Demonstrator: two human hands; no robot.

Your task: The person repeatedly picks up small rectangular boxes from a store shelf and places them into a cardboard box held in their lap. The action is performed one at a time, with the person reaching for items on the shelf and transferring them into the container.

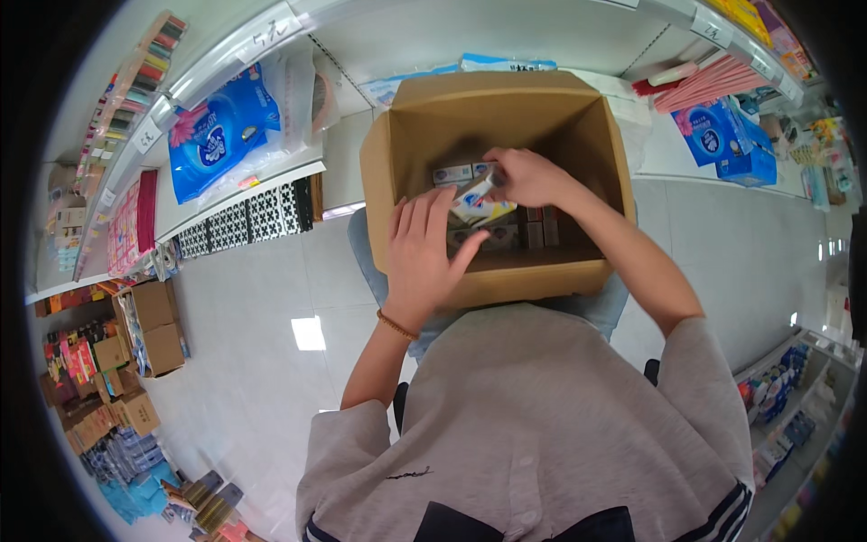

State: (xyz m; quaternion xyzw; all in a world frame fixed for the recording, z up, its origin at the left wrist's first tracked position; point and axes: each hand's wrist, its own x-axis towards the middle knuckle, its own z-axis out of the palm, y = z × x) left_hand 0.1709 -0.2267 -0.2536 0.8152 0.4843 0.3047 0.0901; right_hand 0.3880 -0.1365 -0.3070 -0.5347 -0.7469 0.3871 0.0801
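Note:
An open cardboard box (501, 284) rests on my lap. Inside it lie several small white cartons (452, 174) and, to the right, small red-and-white cartons (542, 230). My right hand (532, 177) reaches into the box and grips a small white, blue and yellow carton (474, 200), tilted, by its upper end. My left hand (425, 247) is over the box's left side, thumb apart from the fingers, its fingertips close to that carton. I cannot tell whether they touch it. Both hands partly hide the contents.
Before me runs a white shelf (342, 149) with blue packs (223, 132) on the left and more blue packs (725, 142) on the right. Black-and-white patterned boxes (247, 213) stand beneath the left shelf. Cardboard boxes (154, 328) sit on the tiled floor (264, 379) at left.

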